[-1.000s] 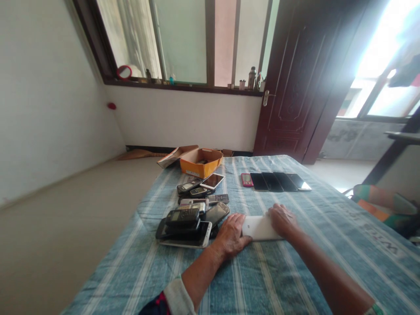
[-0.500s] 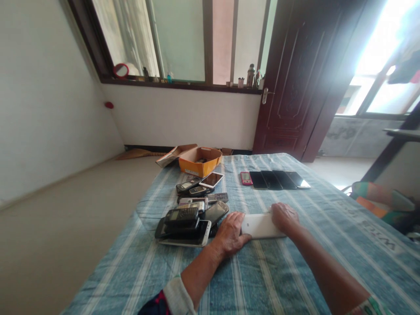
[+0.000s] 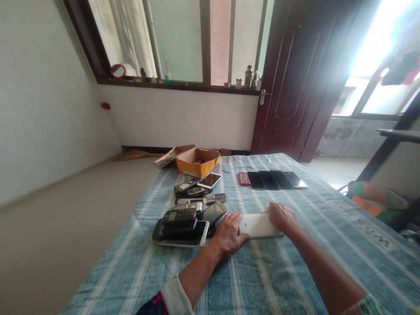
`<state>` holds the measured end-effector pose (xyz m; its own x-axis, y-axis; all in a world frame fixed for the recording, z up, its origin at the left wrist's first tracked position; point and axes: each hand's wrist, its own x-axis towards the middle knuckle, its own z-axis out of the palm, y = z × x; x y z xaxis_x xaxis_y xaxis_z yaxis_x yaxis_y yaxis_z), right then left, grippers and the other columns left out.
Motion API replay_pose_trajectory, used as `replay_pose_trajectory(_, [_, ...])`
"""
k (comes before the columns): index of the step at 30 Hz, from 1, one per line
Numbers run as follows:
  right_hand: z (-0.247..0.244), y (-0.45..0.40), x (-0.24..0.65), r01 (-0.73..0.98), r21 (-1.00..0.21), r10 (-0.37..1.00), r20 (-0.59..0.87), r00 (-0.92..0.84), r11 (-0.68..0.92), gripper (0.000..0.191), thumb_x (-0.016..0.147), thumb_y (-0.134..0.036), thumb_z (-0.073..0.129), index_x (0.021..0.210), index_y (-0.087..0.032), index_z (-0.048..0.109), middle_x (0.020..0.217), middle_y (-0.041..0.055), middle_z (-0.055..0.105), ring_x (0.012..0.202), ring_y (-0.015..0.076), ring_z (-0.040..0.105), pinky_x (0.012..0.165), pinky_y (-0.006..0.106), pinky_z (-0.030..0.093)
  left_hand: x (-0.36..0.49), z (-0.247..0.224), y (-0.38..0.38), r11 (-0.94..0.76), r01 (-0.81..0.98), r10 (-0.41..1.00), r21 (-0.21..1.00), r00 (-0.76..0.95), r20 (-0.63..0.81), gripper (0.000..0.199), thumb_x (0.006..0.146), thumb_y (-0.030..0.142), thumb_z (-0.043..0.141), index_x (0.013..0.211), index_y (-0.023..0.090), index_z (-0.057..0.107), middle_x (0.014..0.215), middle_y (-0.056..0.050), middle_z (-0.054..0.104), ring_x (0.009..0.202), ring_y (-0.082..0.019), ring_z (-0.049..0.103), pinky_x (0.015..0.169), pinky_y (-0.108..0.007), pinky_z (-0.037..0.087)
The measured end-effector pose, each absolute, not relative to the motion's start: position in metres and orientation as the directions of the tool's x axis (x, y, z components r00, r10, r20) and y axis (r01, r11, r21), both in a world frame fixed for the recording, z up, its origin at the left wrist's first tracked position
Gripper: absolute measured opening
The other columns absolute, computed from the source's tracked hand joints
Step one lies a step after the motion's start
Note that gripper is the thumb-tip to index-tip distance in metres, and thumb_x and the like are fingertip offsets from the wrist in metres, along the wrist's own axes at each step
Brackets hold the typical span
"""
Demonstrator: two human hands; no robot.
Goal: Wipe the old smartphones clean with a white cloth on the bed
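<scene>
A white phone (image 3: 257,225) lies flat on the striped blue cloth, a small dark mark near its left end. My left hand (image 3: 229,234) holds that left end, fingers along the far edge and thumb along the near one. Over the right end, my right hand (image 3: 281,216) is closed and pressed down; a small whitish bit shows at its fingertips, too little to name. Just left of my left hand is a pile of old phones, among them a black keypad phone (image 3: 179,217) on top of a white-edged smartphone (image 3: 202,234).
An open orange cardboard box (image 3: 198,168) stands at the far left edge of the table. Beyond my hands, a pink phone (image 3: 243,178) lies in a row with several dark smartphones (image 3: 271,180). A brown door (image 3: 292,78) is behind the table.
The whole view has shifted slightly, so things appear a little further left. Both hands keep their places on the white phone, with hardly any visible movement.
</scene>
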<state>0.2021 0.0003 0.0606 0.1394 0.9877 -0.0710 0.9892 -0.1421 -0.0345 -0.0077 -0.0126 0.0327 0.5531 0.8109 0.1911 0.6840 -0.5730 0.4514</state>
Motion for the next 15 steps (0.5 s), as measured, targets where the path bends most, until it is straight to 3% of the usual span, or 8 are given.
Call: replay_pose_trajectory(15, [0.067,-0.033,0.214,0.986,-0.051,0.978,-0.148,0.148,-0.157,0.028,0.087,-0.021,0.039,0.101,-0.016,0.063,0.098,0.0143,0.068,0.091,0.0246,0.064,0.069,0.029,0.039,-0.003,0.03,-0.009,-0.581,0.682,0.807,0.445,0.556,0.201,0.052,0.074,0.033,0.068,0.12,0.017,0.051,0.125,-0.012,0.056,0.119,-0.029,0.048,0.104,-0.042,0.036])
